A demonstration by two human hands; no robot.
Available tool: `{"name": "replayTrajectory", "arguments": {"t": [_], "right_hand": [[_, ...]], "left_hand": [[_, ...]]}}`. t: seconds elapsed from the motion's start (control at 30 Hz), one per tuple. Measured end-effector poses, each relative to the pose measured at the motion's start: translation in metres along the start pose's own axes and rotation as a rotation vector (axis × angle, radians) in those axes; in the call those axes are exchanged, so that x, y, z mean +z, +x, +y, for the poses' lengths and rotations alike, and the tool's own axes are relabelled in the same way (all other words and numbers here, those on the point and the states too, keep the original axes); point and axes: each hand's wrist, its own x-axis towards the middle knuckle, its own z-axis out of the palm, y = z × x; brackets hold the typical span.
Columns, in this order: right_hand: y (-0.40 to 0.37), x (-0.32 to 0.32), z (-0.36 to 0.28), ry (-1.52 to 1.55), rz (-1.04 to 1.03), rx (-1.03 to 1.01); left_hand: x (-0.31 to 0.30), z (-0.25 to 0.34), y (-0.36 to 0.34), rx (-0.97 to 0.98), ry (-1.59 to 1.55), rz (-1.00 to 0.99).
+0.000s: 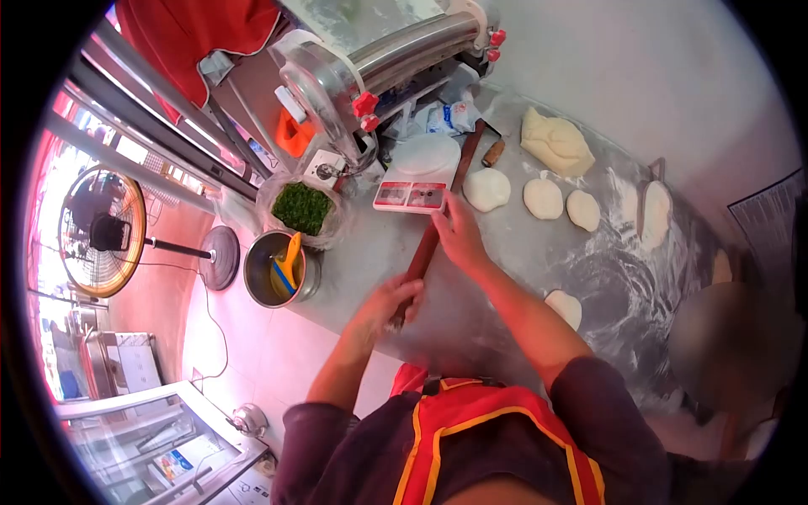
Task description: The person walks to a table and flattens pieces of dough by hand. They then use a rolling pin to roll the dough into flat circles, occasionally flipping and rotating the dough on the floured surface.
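A long, dark wooden rolling pin (425, 251) lies slantwise across the steel worktop, its far part passing beside the white kitchen scale (427, 158). My left hand (392, 301) is closed around the near end of the pin. Further up, my right hand (459, 231) grips the pin close to the scale's front corner; some of its fingers are hidden. Flattened dough rounds (543, 199) lie to the right of the pin, with another dough round (564, 310) beyond my right forearm. A large dough lump (555, 143) sits at the back.
A metal pot (313, 273) holding a yellow-handled brush (290, 261) stands left, beside a bag of chopped greens (301, 209). A dough roller machine (396, 59) occupies the back. White flour (614, 269) covers the worktop's right side. A fan (103, 231) stands on the floor.
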Motion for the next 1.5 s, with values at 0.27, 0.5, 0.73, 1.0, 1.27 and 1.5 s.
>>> {"name": "replayTrajectory", "arguments": {"t": [0.27,0.5,0.73,1.0,1.27,1.5], "right_hand": [[-0.064,-0.038,-0.013,0.032,-0.060,0.006],[-0.157,-0.108,0.012,-0.332,-0.057,-0.264],[-0.186,-0.202,0.012,-0.748,-0.152,-0.413],[-0.313,-0.310,0.068,-0.850,-0.094,0.132],[-0.352,-0.269,0.132,-1.019,0.400,0.270],[-0.255,-0.326,0.183,-1.110,0.363,0.480]], "left_hand": [[-0.007,-0.100,-0.091,-0.182,0.081,-0.023],[0.000,-0.103,-0.202,-0.287,0.527,0.253],[0.058,-0.094,-0.163,-0.061,1.161,0.033],[0.126,-0.085,0.013,0.649,1.830,0.128],[0.163,-0.118,0.133,1.010,1.749,0.317],[0.212,-0.052,0.244,0.981,2.012,0.304]]}}
